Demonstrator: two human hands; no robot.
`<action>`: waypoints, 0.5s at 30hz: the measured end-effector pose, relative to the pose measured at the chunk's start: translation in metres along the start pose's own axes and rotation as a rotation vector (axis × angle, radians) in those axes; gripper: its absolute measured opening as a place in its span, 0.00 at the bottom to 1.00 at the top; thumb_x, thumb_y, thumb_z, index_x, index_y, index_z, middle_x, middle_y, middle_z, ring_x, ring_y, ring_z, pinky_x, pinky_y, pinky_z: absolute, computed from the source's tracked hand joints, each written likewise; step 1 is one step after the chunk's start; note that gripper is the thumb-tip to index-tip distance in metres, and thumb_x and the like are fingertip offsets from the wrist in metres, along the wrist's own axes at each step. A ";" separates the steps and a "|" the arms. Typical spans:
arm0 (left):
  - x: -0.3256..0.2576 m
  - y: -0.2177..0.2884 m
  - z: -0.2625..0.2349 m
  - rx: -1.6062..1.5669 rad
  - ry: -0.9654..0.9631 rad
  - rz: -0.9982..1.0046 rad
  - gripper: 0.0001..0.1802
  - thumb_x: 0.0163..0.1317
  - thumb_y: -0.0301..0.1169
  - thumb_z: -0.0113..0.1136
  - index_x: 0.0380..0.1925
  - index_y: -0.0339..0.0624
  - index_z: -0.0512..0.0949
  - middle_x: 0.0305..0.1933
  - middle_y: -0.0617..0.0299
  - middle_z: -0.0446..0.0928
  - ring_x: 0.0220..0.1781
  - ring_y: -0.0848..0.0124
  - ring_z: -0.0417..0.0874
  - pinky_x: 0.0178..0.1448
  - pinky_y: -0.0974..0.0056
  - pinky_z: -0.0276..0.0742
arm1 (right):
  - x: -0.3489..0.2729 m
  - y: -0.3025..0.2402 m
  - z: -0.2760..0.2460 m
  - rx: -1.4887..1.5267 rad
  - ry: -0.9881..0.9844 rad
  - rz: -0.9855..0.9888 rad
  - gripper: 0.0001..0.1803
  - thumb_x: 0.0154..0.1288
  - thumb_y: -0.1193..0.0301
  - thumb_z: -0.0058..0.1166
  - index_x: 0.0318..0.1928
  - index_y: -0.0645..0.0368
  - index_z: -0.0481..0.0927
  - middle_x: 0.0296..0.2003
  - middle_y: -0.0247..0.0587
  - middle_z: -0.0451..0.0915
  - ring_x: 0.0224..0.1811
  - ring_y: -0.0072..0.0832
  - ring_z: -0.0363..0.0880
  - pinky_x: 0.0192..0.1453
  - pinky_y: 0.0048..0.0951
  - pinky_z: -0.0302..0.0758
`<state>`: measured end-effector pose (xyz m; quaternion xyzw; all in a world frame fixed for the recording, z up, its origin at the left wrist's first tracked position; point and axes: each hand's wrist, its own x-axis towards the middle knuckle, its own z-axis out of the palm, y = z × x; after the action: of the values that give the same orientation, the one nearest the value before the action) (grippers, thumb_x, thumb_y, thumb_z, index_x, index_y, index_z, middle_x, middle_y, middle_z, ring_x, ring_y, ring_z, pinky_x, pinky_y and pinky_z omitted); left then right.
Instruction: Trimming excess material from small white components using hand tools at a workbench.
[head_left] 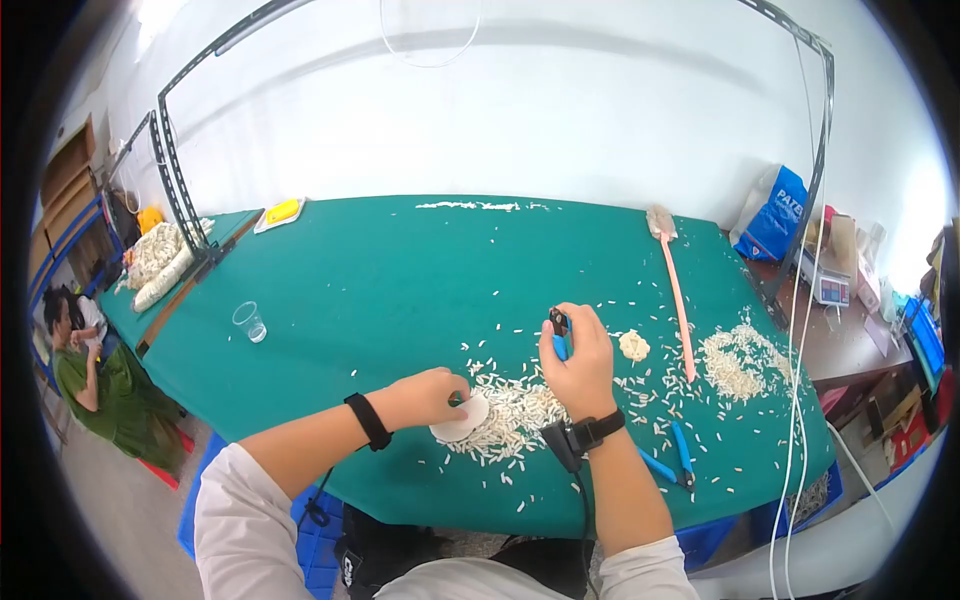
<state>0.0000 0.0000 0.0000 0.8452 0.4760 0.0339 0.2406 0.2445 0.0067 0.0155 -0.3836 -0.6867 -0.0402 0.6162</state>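
Near the close edge of the green tabletop (pixel 390 275), short pale pieces (pixel 515 415) are heaped, with others strewn around. Over the heap's left side, a white disc (pixel 466 422) is pinched at its edge by the grip of the left hand (pixel 425 397). Above its right side, a blue-handled tool (pixel 560 347) is clasped in the grip of the right hand (pixel 583 362). To the right, blue-handled pliers (pixel 685 455) are laid with handles spread. Farther off, a second heap (pixel 745 362) and a pink-handled brush (pixel 676 290) are spread on that side. The far edge is backed by a white wall (pixel 550 120); at far left, a person in green (pixel 105 390) is seen.

Of the containers, a clear cup (pixel 250 322) is placed at left, its contents indistinct. Beyond it, a yellow object (pixel 283 210) is held in a white tray (pixel 264 224). At far right, a blue-and-white bag (pixel 775 222) is stood, its contents hidden.
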 end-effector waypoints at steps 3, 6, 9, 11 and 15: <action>-0.006 -0.002 -0.001 0.075 -0.071 -0.041 0.19 0.60 0.42 0.66 0.44 0.40 0.81 0.48 0.51 0.80 0.55 0.56 0.80 0.56 0.56 0.77 | 0.001 0.000 0.000 -0.007 -0.011 -0.031 0.15 0.54 0.79 0.62 0.43 0.61 0.76 0.32 0.39 0.77 0.31 0.34 0.81 0.37 0.35 0.76; -0.011 0.004 0.003 0.169 -0.031 -0.051 0.22 0.61 0.46 0.64 0.43 0.39 0.82 0.48 0.50 0.80 0.52 0.53 0.81 0.54 0.54 0.78 | 0.000 -0.002 0.001 0.010 -0.018 -0.033 0.16 0.53 0.79 0.62 0.43 0.61 0.76 0.32 0.39 0.77 0.31 0.34 0.80 0.36 0.35 0.76; -0.010 0.016 0.006 0.266 -0.077 -0.066 0.25 0.61 0.50 0.63 0.42 0.36 0.82 0.48 0.49 0.80 0.51 0.53 0.82 0.53 0.52 0.79 | 0.000 -0.001 0.002 -0.022 -0.023 -0.072 0.16 0.52 0.80 0.62 0.43 0.60 0.76 0.32 0.39 0.77 0.32 0.34 0.80 0.36 0.35 0.75; -0.006 0.012 0.012 0.311 -0.060 -0.037 0.30 0.59 0.55 0.63 0.41 0.34 0.82 0.43 0.47 0.81 0.46 0.53 0.83 0.50 0.53 0.80 | -0.001 0.000 0.001 -0.010 -0.013 -0.063 0.17 0.52 0.80 0.62 0.43 0.60 0.76 0.32 0.39 0.77 0.32 0.34 0.80 0.36 0.35 0.75; 0.001 0.013 0.003 0.190 -0.218 -0.153 0.33 0.56 0.57 0.67 0.40 0.33 0.81 0.37 0.46 0.82 0.41 0.53 0.84 0.45 0.54 0.80 | -0.002 0.000 0.003 -0.043 -0.028 -0.064 0.17 0.52 0.80 0.62 0.44 0.60 0.76 0.33 0.39 0.77 0.32 0.35 0.80 0.36 0.36 0.75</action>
<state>0.0112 -0.0060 0.0028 0.8241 0.5112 -0.1216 0.2117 0.2423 0.0071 0.0126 -0.3753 -0.7061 -0.0692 0.5965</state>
